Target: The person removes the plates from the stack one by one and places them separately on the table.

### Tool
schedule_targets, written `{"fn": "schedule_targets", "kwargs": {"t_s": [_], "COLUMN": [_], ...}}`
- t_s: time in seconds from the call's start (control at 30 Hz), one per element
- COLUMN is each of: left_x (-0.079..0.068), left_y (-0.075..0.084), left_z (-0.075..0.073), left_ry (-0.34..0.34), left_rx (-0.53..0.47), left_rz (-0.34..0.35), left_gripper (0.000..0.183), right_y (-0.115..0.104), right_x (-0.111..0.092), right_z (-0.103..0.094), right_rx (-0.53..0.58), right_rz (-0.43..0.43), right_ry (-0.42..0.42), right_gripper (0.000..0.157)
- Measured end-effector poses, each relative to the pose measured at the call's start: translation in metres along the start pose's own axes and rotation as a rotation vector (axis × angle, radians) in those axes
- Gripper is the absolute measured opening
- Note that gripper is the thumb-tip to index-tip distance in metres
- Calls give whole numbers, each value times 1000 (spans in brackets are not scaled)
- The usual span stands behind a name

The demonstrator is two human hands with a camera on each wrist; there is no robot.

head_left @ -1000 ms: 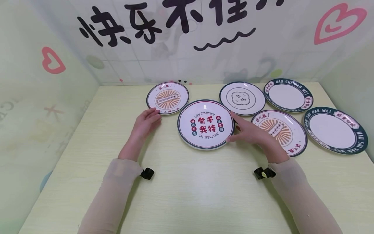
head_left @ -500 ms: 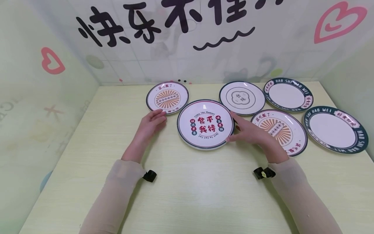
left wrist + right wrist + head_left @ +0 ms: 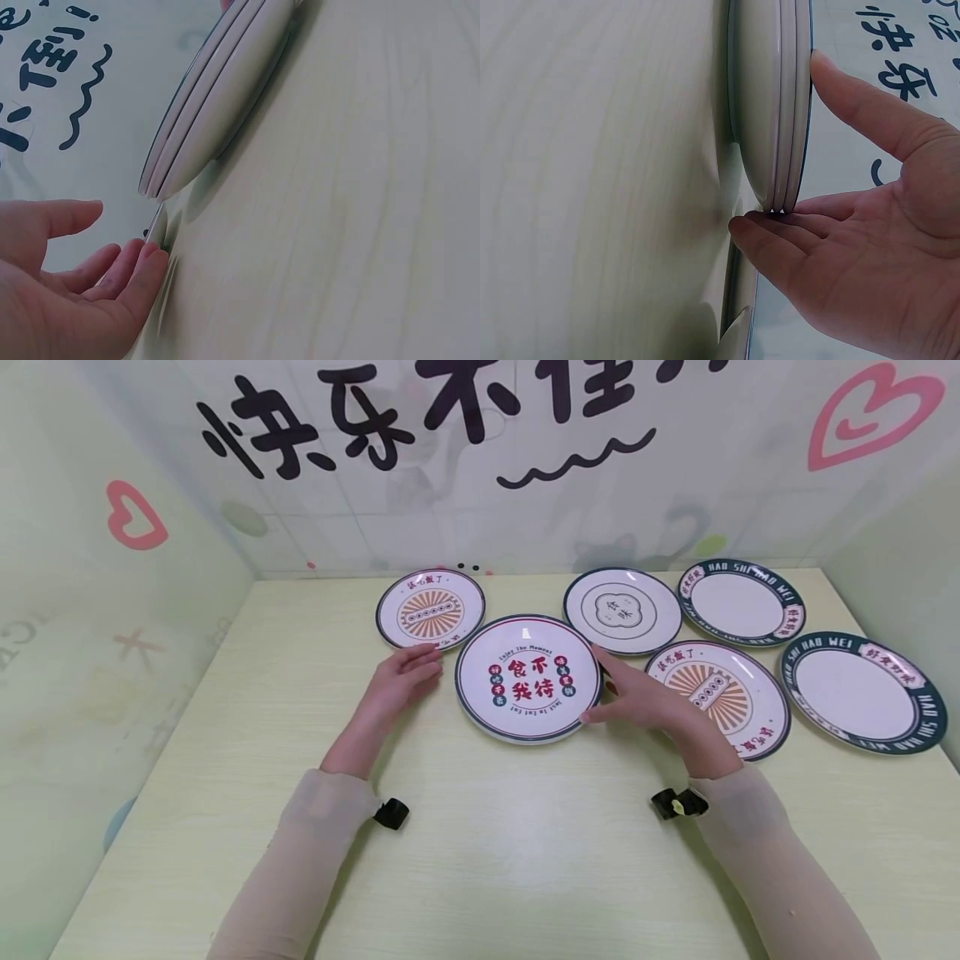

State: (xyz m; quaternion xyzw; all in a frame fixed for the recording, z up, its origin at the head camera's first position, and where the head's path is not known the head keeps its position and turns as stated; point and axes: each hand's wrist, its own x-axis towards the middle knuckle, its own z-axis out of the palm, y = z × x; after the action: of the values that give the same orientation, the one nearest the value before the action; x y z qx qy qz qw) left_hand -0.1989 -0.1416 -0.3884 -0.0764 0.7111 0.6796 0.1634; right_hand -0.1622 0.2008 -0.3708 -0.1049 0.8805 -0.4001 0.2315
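At the table's middle is a stack of plates [image 3: 529,680]; the top one has red lettering and a dark blue rim. Seen from the side in the wrist views, the stacked plates [image 3: 781,105] show layered edges. My right hand [image 3: 637,697] rests on the stack's right rim, fingers and thumb spread and fairly straight. My left hand [image 3: 401,681] stands to the left of the stack, apart from it, with relaxed fingers [image 3: 124,281] and a raised thumb. Those fingers overlap the near edge of a plate with an orange sunburst [image 3: 431,610].
Behind the stack lies a white plate with a flower-shaped emblem [image 3: 621,612]. To the right are another sunburst plate [image 3: 738,693], partly hidden by my right hand, and two green-rimmed plates [image 3: 918,714]. Printed walls [image 3: 450,527] border the pale wooden table [image 3: 510,843].
My left hand has moved right, along the near edge of the back-left sunburst plate toward the stack. The right hand and the stack have stayed in place.
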Motion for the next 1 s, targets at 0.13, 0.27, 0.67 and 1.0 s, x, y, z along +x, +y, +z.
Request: {"fn": "schedule_targets", "kwargs": {"t_s": [0.13, 0.27, 0.67, 1.0], "left_x": [1, 2, 3, 8], "left_y": [-1, -3, -7, -6], "left_z": [2, 5, 13, 24], "left_ry": [-16, -35, -82, -43], "left_rx": [10, 26, 182, 209], "left_rz": [3, 2, 44, -10], "left_gripper": [52, 53, 58, 61], "right_y": [1, 1, 0, -1], "right_x": [0, 1, 0, 0], "right_z": [0, 0, 0, 1], "right_rx": [6, 8, 7, 6], "right_rz": [-9, -16, -3, 1], "right_ry": [-2, -2, -2, -1], "right_gripper": [112, 112, 112, 112]}}
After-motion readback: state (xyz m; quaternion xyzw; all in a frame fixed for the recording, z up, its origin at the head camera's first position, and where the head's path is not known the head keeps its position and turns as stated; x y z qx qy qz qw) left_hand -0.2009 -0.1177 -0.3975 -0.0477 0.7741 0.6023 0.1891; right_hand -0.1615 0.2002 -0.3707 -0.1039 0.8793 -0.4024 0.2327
